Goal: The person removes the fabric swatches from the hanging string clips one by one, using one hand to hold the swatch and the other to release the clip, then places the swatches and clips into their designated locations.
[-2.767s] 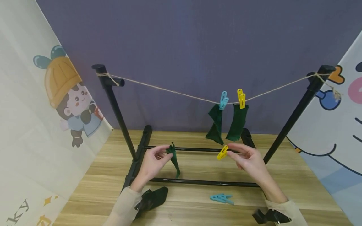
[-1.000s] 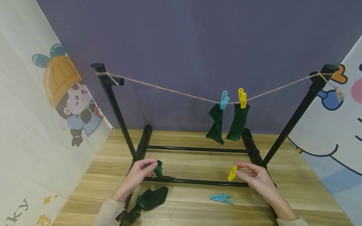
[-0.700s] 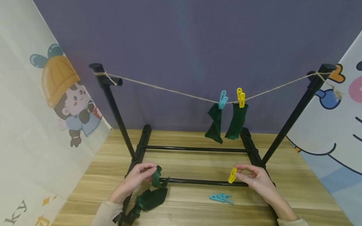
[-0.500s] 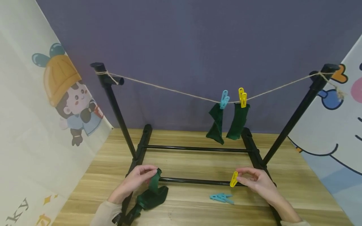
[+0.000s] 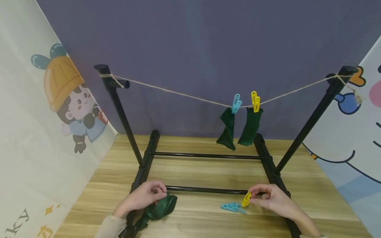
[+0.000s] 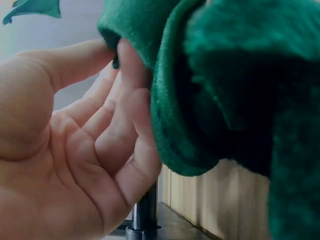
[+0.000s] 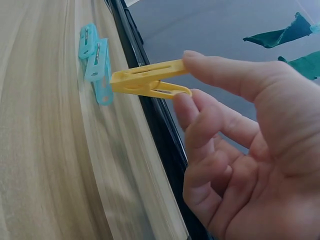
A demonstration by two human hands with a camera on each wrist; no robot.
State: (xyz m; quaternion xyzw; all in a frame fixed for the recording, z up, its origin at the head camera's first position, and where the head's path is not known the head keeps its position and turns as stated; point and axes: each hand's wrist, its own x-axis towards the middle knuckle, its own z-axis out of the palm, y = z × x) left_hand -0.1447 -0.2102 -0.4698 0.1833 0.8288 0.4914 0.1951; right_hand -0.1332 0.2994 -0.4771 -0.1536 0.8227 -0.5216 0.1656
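In the head view, a black rack (image 5: 123,122) stands on a wooden table (image 5: 205,172), with a sagging string (image 5: 178,94) tied between its posts. A twisted green strip (image 5: 228,130) hangs there from a blue peg (image 5: 236,104), a flatter strip (image 5: 250,129) from a yellow peg (image 5: 255,101). The front bar (image 5: 205,189) crosses just beyond the hands; blue clothespins (image 5: 232,207) lie on its near side. The left hand (image 5: 144,196) pinches green cloth (image 5: 162,209) by the rack's left side, the heap slanting from lower left to upper right. The right hand (image 5: 272,200) holds a yellow clothespin (image 5: 246,199) tilted, lower end leftward.

In the left wrist view, thumb and fingertips close on the cloth's edge, thick folds drooping rightward (they hide how many pieces there are).

In the right wrist view, a narrow pinch holds the yellow clothespin by its spread ends; its long axis lies nearly level, the other end pointing left, overlapping the blue clothespins. Whether they touch, I cannot tell.
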